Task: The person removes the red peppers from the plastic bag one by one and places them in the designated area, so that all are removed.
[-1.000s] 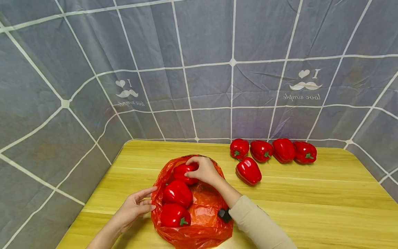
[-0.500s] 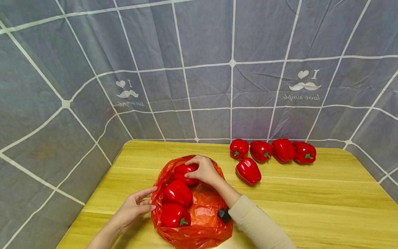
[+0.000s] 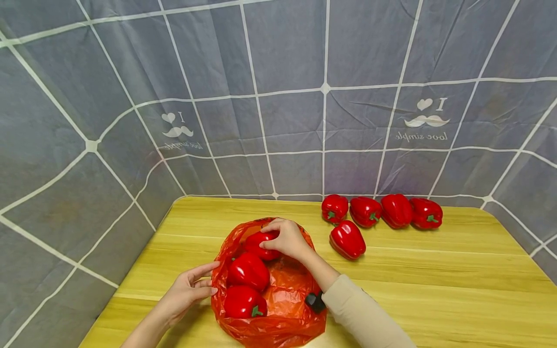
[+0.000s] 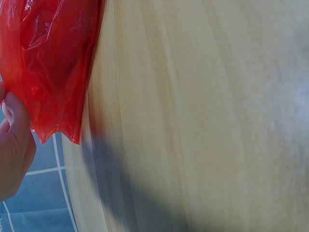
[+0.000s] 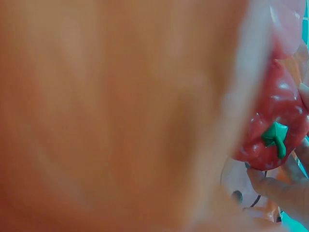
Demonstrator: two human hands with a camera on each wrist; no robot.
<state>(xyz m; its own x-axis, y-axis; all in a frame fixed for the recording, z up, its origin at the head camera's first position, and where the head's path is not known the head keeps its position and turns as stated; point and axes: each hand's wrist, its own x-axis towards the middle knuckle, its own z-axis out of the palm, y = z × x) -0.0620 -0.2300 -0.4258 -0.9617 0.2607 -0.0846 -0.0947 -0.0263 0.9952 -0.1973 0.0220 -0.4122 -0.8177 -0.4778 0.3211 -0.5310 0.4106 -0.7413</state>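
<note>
My right hand (image 3: 287, 239) reaches into a red plastic bag (image 3: 283, 326) and grips a red bell pepper (image 3: 254, 242) near the bag's far side. Its fingers lie over the top and the thumb on the near side. Below it in the bag are two more bell peppers, a middle one (image 3: 248, 271) and a near one (image 3: 242, 302) with a green stem. My left hand (image 3: 184, 292) touches the bag's left outer wall with extended fingers. In the right wrist view, blurred orange plastic covers most; a bell pepper (image 5: 275, 104) shows at the right beside fingers.
Several red bell peppers (image 3: 396, 210) stand in a row at the back right of the wooden table (image 3: 435, 275). A single bell pepper (image 3: 348, 239) lies in front of them. Grey curtain (image 3: 291, 121) with white lines borders the table behind and at the sides.
My right hand and the bell pepper it grips have shifted slightly toward the near right inside the bag. My left hand stays at the bag's side.
</note>
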